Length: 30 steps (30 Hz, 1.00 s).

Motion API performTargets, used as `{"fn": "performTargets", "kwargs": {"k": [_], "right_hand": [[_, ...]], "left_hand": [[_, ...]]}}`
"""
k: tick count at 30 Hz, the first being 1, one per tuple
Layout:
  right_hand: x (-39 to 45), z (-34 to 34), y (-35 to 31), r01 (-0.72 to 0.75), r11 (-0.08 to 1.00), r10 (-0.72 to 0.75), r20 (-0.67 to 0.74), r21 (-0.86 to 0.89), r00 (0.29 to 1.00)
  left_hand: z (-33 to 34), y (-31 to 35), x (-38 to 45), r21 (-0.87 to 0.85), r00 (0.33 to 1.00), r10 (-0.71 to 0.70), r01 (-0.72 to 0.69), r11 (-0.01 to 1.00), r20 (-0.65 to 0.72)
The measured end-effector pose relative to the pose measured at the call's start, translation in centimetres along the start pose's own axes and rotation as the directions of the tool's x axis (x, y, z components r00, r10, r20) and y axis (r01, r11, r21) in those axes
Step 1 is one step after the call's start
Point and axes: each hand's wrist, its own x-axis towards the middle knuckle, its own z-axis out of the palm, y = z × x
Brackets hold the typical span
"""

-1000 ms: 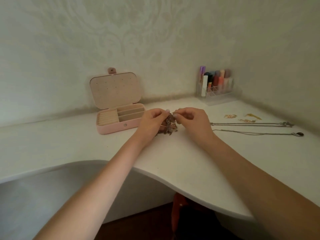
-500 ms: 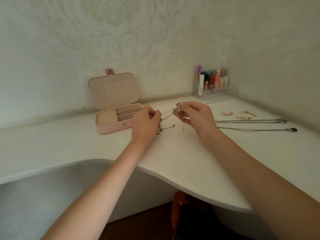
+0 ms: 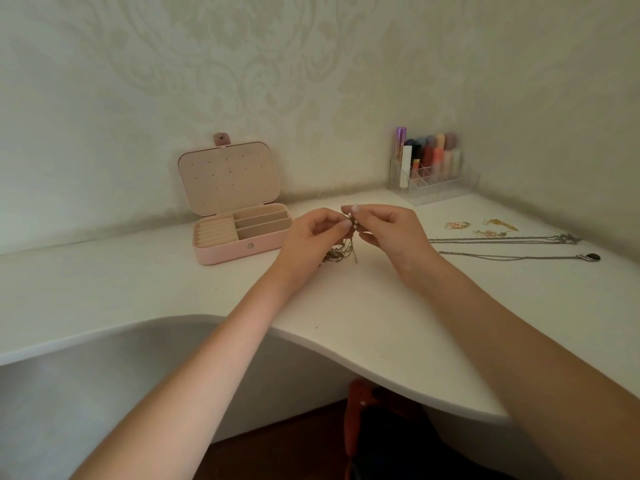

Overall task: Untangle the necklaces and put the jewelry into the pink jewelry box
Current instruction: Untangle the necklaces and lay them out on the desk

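A tangled gold chain bundle (image 3: 341, 252) hangs between my hands above the white desk. My left hand (image 3: 311, 237) pinches its top, and my right hand (image 3: 388, 228) pinches the beaded part beside it, fingertips nearly touching. The pink jewelry box (image 3: 239, 249) stands open to the left, lid upright, its compartments showing no jewelry. Two silver necklaces lie stretched out on the right: one (image 3: 502, 239) farther back, one with a dark pendant (image 3: 593, 257) nearer. Small gold pieces (image 3: 457, 225) lie behind them.
A clear organiser with several cosmetics tubes (image 3: 429, 164) stands in the back right corner against the patterned wall. The desk's curved front edge (image 3: 311, 344) runs under my forearms. Something red (image 3: 358, 407) sits on the floor beneath.
My hands pulled the bundle apart half a second ago and have come back together, lifted slightly. The chains now dangle below my fingertips instead of being stretched sideways.
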Motion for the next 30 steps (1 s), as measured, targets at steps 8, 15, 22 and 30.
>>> {"fn": "performTargets", "kwargs": {"k": [8, 15, 22, 30], "right_hand": [[-0.1, -0.4, -0.2, -0.088, 0.989, 0.078, 0.092, 0.115, 0.993], [-0.3, -0.4, -0.8, -0.298, 0.916, 0.24, 0.226, 0.27, 0.944], [-0.4, -0.4, -1.3, -0.311, 0.877, 0.258, 0.188, 0.367, 0.948], [-0.4, -0.7, -1.4, -0.22, 0.908, 0.18, 0.141, 0.357, 0.973]], "left_hand": [[0.1, 0.4, -0.2, -0.095, 0.995, -0.074, 0.08, 0.992, 0.068], [0.1, 0.6, -0.1, -0.203, 0.987, -0.154, 0.161, 0.966, 0.05], [0.0, 0.4, 0.2, -0.239, 0.97, -0.231, 0.206, 0.949, -0.081], [0.4, -0.3, -0.3, 0.484, 0.94, 0.235, -0.09, 0.871, -0.248]]}}
